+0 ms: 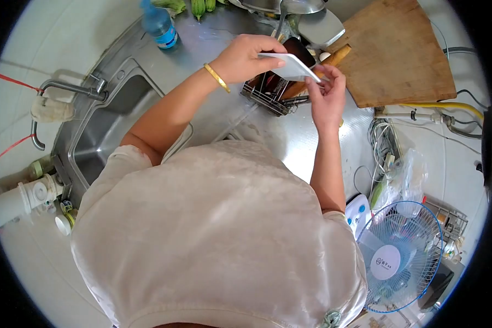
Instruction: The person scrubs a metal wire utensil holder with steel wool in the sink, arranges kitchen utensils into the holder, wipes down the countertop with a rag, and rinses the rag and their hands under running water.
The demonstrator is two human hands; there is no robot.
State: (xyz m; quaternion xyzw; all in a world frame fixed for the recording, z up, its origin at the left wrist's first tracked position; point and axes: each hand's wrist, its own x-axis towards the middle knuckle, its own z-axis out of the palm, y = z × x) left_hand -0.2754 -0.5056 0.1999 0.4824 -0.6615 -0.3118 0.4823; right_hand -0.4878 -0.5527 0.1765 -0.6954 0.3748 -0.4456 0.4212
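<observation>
A thin, flat white object [294, 68] with straight edges is held up tilted between my two hands; its kind is not clear. My left hand [252, 57], with a gold bangle on the wrist, is closed on its left end, thumb on the near face. On the right end, my right hand [328, 90] grips the edge between thumb and fingers. Behind and below it stands a dark wire rack [268, 103] holding a cleaver-like dark blade and wooden-handled things, partly hidden by the white object.
A steel sink [112, 123] with a tap [76, 89] lies left. At the back are a blue bottle [159, 27], green vegetables [198, 7] and a pan [303, 5]. A wooden cutting board [396, 54] leans right, above hoses, cables and a blue fan [402, 257].
</observation>
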